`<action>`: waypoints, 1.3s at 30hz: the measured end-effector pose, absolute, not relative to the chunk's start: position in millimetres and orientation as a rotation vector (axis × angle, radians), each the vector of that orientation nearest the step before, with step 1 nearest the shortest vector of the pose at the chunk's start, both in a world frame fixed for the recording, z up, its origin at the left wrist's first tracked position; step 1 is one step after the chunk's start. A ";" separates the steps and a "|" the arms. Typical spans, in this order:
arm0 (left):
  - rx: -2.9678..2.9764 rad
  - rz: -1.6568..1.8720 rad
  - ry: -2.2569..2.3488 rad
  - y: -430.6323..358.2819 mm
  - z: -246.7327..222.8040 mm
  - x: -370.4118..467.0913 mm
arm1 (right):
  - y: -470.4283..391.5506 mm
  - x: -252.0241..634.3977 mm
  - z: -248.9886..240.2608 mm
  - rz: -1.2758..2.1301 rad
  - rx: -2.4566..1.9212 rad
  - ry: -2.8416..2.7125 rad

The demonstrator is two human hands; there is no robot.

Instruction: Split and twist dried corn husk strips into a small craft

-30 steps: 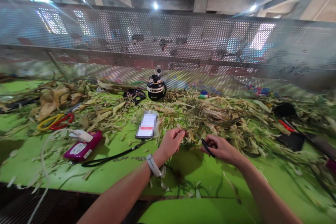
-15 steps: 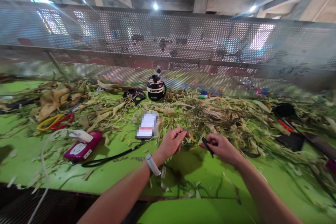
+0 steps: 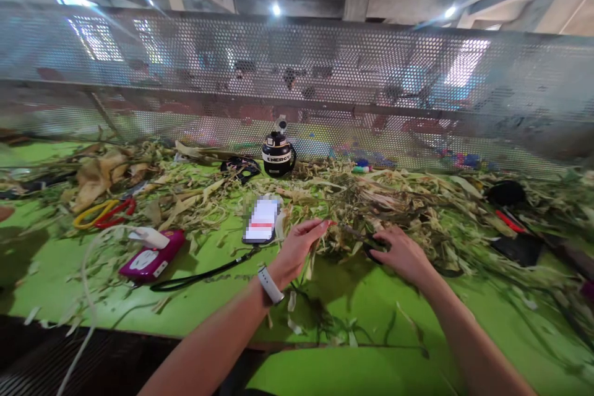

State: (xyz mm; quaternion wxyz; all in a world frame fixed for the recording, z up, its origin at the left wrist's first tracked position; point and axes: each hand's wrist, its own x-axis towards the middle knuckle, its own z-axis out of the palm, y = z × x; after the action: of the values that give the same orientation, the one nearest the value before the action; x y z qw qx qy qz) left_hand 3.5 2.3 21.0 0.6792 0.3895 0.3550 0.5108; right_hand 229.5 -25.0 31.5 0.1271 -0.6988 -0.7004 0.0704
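My left hand point(image 3: 299, 250), with a pale watch band point(image 3: 270, 285) on its wrist, is closed in a pinch above the green table point(image 3: 208, 309). A tiny reddish bit point(image 3: 331, 223) shows at its fingertips, too small to name. My right hand point(image 3: 401, 253) is closed around the black handles of scissors point(image 3: 372, 249). Their blades point left toward my left fingertips and blur into the plant scraps. A heap of dried corn husks point(image 3: 385, 201) lies just beyond both hands.
A phone point(image 3: 261, 219) with a black strap lies left of my hands. Further left are a purple power bank point(image 3: 151, 257) with a white cable and red-and-yellow-handled scissors point(image 3: 114, 213). A black bottle point(image 3: 277, 156) stands before the perforated metal screen point(image 3: 297, 86).
My right hand has turned palm-down, and the scissors have swung to point left toward my left fingertips. My left hand has risen slightly. The view has shifted a little.
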 end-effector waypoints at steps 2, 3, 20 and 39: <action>0.902 1.137 0.792 0.9 21.3 4.3 | -25.2 228.5 31.1 0.170 -2.102 -2.048; 0.929 1.138 0.795 0.1 21.6 4.5 | -24.9 228.6 31.0 0.188 -2.147 -2.052; 1.424 0.525 0.619 -9.9 7.9 8.1 | -43.1 192.9 33.2 0.596 -1.191 -2.212; 1.314 0.822 0.722 22.9 35.9 -33.0 | -42.0 207.5 45.8 1.514 -1.237 -1.597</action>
State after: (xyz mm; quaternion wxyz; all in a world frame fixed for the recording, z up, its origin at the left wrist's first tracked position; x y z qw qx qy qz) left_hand -33.0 22.9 35.9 0.6564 0.5800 0.3184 0.3626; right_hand 207.5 -42.0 45.8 0.3037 -0.4667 -0.6027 0.5716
